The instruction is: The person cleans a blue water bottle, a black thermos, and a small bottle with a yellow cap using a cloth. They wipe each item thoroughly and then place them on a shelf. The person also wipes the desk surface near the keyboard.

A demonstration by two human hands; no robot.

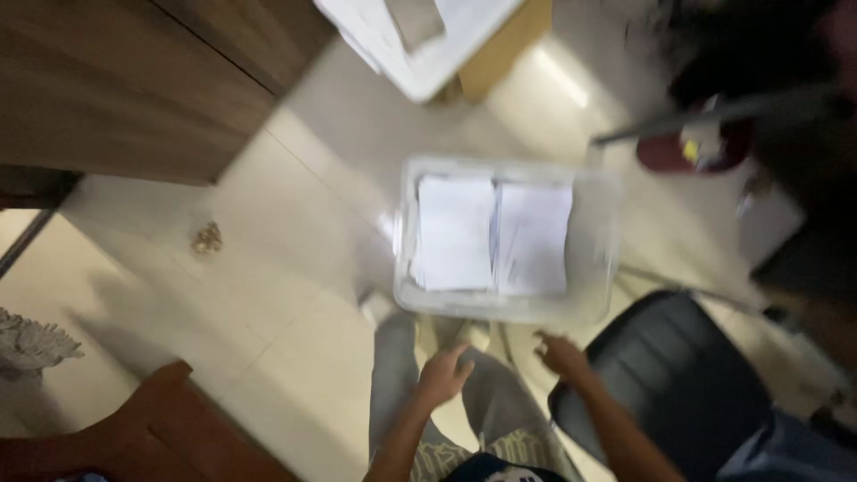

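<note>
Clear paper-filled bin on floor

Clear plastic bin, white paper sheets, seemingly glossy tiled floor

Pale tiled floor: clear plastic bin, black chair, small crumpled scrap, perhaps foil.

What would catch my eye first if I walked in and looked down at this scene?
Most likely the clear plastic bin on the pale tiled floor in the middle, with two stacks of white papers lying side by side in it. Just below it, the person's left hand and right hand reach toward its near edge, both empty. A black chair seat sits at the lower right, beside the right arm.
</note>
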